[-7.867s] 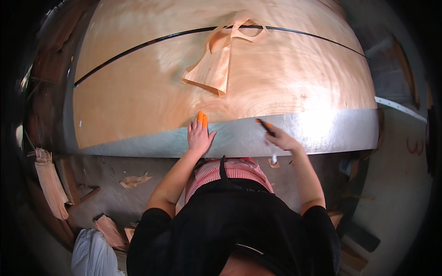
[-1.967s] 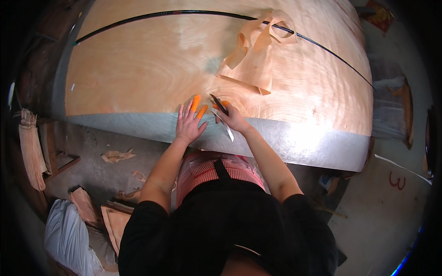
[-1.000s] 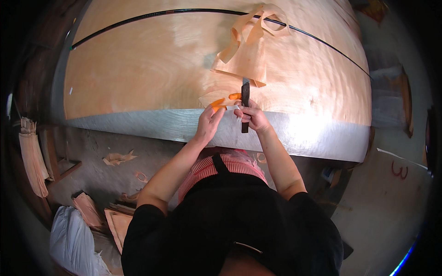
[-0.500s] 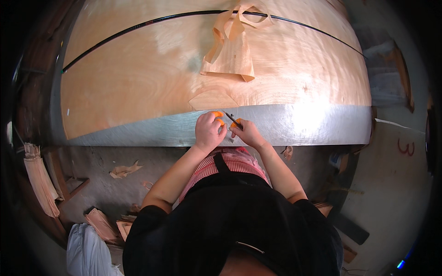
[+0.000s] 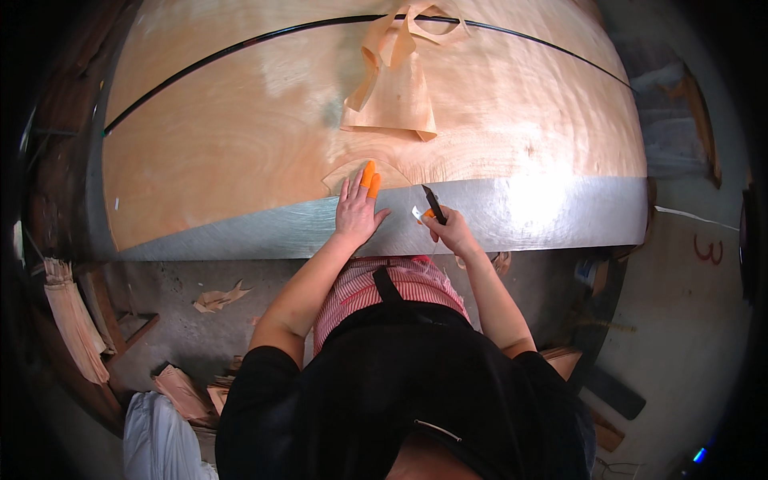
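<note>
My left hand (image 5: 357,211) lies open with its fingers stretched across the near edge of a thin wood veneer sheet (image 5: 232,152). Orange finger covers (image 5: 370,176) sit on two of its fingertips. A curved veneer patch (image 5: 340,176) shows under and beside those fingers. To the right, my right hand (image 5: 453,232) is closed round a black cutter knife (image 5: 435,206), held tilted above the metal tabletop (image 5: 280,236). A small white strip (image 5: 417,214) sticks out by its fingers, where some orange also shows.
Beyond my hands, a curled veneer offcut (image 5: 392,108) with holes rests on the sheet. A long thin black strip (image 5: 264,38) crosses the sheet behind it. Veneer scraps (image 5: 221,298) lie on the floor, and veneer bundles (image 5: 74,316) stand at the left.
My hands have moved apart. The left has opened and spread forward onto the veneer; the right has shifted right with the knife, and a white strip now shows at its fingers.
</note>
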`<move>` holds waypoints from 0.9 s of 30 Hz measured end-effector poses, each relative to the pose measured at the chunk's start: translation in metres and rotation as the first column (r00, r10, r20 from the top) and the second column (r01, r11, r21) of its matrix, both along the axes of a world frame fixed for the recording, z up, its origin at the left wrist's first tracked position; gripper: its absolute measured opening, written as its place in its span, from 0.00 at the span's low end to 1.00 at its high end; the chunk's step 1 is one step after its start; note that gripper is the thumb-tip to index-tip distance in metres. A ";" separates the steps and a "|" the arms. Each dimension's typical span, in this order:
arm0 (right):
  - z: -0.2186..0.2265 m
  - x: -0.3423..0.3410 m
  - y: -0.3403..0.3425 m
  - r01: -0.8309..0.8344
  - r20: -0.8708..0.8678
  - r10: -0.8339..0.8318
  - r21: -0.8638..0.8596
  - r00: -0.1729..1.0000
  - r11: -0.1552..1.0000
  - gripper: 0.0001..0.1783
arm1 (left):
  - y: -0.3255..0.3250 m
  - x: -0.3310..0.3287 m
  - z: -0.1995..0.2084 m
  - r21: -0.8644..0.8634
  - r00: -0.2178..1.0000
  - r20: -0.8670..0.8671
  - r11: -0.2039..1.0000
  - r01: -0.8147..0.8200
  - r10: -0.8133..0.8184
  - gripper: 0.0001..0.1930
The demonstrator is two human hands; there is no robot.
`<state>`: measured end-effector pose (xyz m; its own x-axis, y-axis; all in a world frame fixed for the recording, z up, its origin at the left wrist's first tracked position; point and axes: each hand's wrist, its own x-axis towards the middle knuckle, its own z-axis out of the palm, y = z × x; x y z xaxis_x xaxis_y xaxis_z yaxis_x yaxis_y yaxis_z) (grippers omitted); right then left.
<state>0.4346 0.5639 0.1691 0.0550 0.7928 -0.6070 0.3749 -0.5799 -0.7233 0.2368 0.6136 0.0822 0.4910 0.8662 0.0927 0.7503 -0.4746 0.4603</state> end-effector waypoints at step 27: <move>-0.036 -0.003 0.012 0.049 -0.106 -0.050 -0.015 0.993 0.999 0.11 | 0.003 -0.001 -0.001 -0.001 0.997 0.047 0.998 -0.064 0.064 0.38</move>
